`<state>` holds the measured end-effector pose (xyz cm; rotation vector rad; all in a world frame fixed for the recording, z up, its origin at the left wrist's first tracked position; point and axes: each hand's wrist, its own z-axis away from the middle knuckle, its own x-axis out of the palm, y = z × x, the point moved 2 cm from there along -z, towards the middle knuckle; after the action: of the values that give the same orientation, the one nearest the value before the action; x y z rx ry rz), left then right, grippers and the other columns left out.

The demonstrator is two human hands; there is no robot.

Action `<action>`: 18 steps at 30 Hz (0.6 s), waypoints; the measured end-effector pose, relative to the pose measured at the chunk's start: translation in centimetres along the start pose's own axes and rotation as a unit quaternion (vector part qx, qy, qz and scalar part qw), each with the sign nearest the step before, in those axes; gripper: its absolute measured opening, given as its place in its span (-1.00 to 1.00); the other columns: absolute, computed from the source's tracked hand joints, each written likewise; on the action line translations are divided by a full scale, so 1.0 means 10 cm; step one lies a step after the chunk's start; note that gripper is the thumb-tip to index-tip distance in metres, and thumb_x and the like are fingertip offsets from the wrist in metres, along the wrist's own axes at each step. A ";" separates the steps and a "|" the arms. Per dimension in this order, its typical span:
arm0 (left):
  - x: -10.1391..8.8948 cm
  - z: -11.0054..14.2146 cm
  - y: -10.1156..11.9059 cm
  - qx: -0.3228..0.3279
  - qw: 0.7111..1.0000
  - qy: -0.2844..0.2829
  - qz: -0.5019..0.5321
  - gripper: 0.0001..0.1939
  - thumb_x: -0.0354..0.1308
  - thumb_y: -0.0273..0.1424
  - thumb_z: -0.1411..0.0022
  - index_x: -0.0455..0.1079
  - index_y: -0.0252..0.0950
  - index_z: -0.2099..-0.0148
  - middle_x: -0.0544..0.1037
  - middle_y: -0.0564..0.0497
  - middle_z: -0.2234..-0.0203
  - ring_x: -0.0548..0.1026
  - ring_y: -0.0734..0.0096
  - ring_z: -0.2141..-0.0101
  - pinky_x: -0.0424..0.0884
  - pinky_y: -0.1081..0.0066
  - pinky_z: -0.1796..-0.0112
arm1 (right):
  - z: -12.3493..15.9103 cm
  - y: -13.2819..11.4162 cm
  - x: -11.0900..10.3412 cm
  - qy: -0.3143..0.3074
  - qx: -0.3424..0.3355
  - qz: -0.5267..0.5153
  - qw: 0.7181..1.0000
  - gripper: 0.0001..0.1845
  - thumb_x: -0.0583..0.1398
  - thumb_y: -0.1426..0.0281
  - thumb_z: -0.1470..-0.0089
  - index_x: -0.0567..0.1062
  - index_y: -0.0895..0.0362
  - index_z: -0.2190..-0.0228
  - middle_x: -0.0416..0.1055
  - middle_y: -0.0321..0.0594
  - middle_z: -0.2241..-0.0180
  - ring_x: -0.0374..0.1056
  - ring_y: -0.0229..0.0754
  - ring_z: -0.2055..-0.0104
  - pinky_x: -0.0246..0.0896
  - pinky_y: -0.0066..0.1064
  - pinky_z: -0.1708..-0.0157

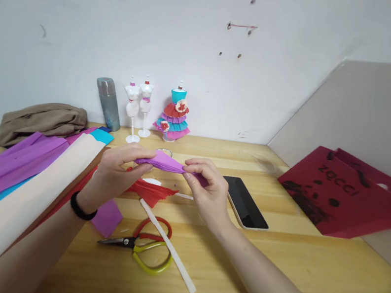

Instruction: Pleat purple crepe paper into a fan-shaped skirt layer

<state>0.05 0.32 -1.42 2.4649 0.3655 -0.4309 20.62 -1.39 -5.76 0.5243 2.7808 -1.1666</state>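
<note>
Between my two hands a folded stack of purple crepe paper (166, 162) is held above the table. My left hand (120, 166) grips its left end between thumb and fingers. At the other end my right hand (207, 186) pinches it with thumb and forefinger. Beneath lies a gathered piece of red crepe paper (152, 192). Nearer to me are scissors (130, 243) with one red and one yellow handle, and a white paper strip (170, 250) lies across them. A purple paper piece (108, 218) sits below my left wrist.
Crepe paper sheets (39, 160) in several colours and a brown cloth (44, 121) lie at left. Along the wall stand a flask (108, 104), two bare mini mannequins (132, 108) and a dressed one (175, 115). A phone (247, 205) and red paper bag (344, 196) are at right.
</note>
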 end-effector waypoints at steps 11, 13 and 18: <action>0.01 -0.01 -0.01 -0.009 0.999 0.011 -0.052 -0.88 0.23 -0.47 -0.04 0.57 -0.15 0.37 0.62 0.06 0.47 0.51 0.38 0.43 0.41 0.44 0.34 | 0.00 -0.05 -0.02 0.001 -0.045 0.057 0.997 -0.85 0.16 0.49 -0.10 0.53 0.06 0.38 0.47 -0.16 0.27 0.42 -0.14 0.20 0.32 -0.35 0.39; 0.01 -0.01 -0.01 -0.007 0.999 0.008 -0.053 -0.89 0.22 -0.47 -0.05 0.55 -0.17 0.40 0.60 0.06 0.50 0.50 0.39 0.45 0.39 0.45 0.37 | -0.01 -0.05 -0.02 0.002 -0.042 0.052 0.998 -0.85 0.17 0.50 -0.10 0.53 0.06 0.38 0.47 -0.16 0.27 0.42 -0.15 0.21 0.32 -0.36 0.39; 0.02 0.00 -0.03 -0.005 0.998 0.000 -0.056 -0.88 0.19 -0.51 -0.06 0.51 -0.19 0.43 0.59 0.07 0.51 0.50 0.41 0.44 0.37 0.46 0.37 | -0.01 -0.04 -0.02 -0.001 -0.028 0.039 0.999 -0.86 0.17 0.50 -0.10 0.54 0.07 0.38 0.46 -0.16 0.26 0.42 -0.16 0.20 0.33 -0.36 0.38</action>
<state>0.16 0.57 -1.67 2.4424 0.5068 -0.4738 20.73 -1.62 -5.41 0.6210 2.7550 -1.0690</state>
